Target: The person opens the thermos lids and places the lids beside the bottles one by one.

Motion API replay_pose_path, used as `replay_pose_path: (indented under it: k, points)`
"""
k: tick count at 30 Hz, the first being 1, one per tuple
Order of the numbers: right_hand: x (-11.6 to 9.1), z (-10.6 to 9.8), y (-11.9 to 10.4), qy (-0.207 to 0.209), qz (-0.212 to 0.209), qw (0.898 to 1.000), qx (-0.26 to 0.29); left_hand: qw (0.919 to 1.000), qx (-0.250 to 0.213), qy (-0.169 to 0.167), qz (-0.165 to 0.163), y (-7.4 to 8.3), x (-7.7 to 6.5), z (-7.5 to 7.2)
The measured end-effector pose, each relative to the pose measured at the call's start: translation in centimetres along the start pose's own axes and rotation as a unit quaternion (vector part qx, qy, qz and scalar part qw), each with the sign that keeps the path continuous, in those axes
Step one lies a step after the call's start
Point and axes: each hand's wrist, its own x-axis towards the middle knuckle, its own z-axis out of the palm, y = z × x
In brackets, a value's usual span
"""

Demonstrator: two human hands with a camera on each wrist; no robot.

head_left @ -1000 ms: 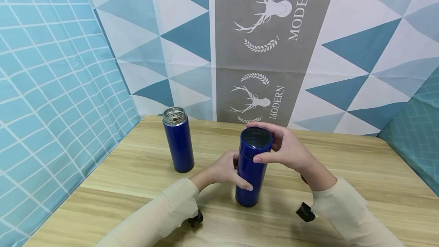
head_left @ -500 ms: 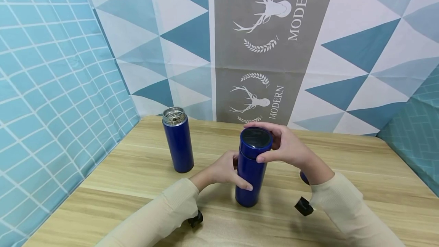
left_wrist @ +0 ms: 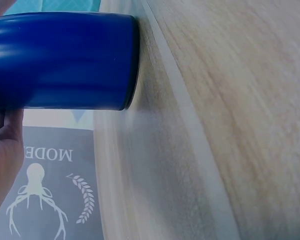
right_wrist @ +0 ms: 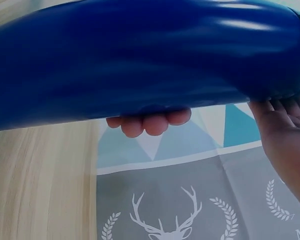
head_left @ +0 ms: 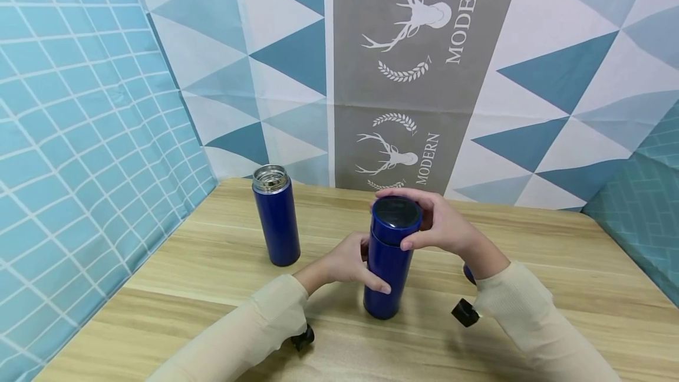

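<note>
A dark blue vacuum flask (head_left: 386,279) is upright in front of me, its black-topped lid (head_left: 389,234) seated on the body. My left hand (head_left: 347,263) grips the body from the left, thumb across the front. From the right, my right hand (head_left: 448,230) holds the lid, with fingers behind it and thumb at the front near the seam. The left wrist view shows the flask's dark-rimmed base (left_wrist: 132,65) close to the table; I cannot tell whether they touch. In the right wrist view, left fingertips (right_wrist: 155,125) show past the body.
A second blue flask (head_left: 278,226) stands lidless at the left, its steel mouth uncovered. Behind my right wrist a small dark blue object (head_left: 469,275) is mostly hidden. The wooden table (head_left: 175,311) ends at a patterned cloth backdrop (head_left: 366,93).
My right hand has turned slightly about the lid: its thumb has shifted right and its forearm a little left. More of the dark blue object shows behind the wrist. The left hand stays put.
</note>
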Motion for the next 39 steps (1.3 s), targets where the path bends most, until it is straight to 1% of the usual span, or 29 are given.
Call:
replay_pose_path:
  k: [11,14,19,26,30,36,39]
  points:
    - [0.4,-0.4,0.5,-0.028,-0.014,0.999,0.037,1.0,0.002,-0.001,-0.006,0.0,0.0,-0.1]
    - [0.6,-0.5,0.5,-0.038,-0.011,0.998,0.05,1.0,-0.002,-0.002,-0.007,0.0,0.0,-0.1]
    - [0.8,-0.9,0.7,-0.06,-0.01,0.997,0.057,1.0,-0.003,-0.002,-0.008,0.1,-0.1,-0.1]
    - [1.2,-1.4,0.8,-0.091,-0.01,0.993,0.072,1.0,-0.004,-0.004,0.0,0.1,0.0,0.0]
    - [1.4,-1.7,1.1,-0.109,-0.021,0.991,0.077,1.0,0.002,-0.003,0.0,0.2,-0.1,0.0]
    - [1.6,-2.0,1.7,-0.135,-0.044,0.987,0.08,1.0,-0.001,-0.003,0.005,0.3,-0.2,0.1]
    - [1.6,-2.1,1.8,-0.143,-0.041,0.985,0.091,1.0,-0.003,-0.001,0.008,0.2,-0.1,0.1]
